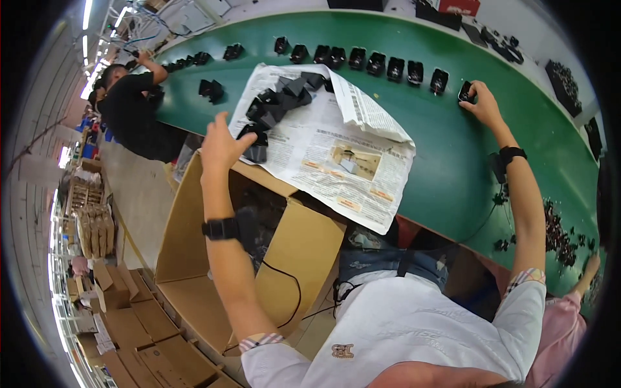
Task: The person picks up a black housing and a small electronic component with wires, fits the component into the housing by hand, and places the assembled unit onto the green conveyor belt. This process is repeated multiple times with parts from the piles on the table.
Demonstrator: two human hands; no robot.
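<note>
At the right end of a curved row on the green table, my right hand (486, 108) pinches a small black housing (465, 92). My left hand (221, 145) is at the table's near edge with thumb and fingers apart, and holds nothing. Its thumb comes close to a black housing (256, 151) at the left edge of a newspaper sheet (310, 139); whether they touch, I cannot tell. More black housings (282, 98) lie heaped along the paper's upper left. Along the far side stand several similar black pieces (396, 68), spaced out in the row.
An open cardboard box (307, 236) sits below the table edge under my left forearm. Small dark parts (559, 233) are scattered at the right, near another person's hand (592, 265). A person in black (132, 107) works at the far left. Stacked cartons (145, 336) stand lower left.
</note>
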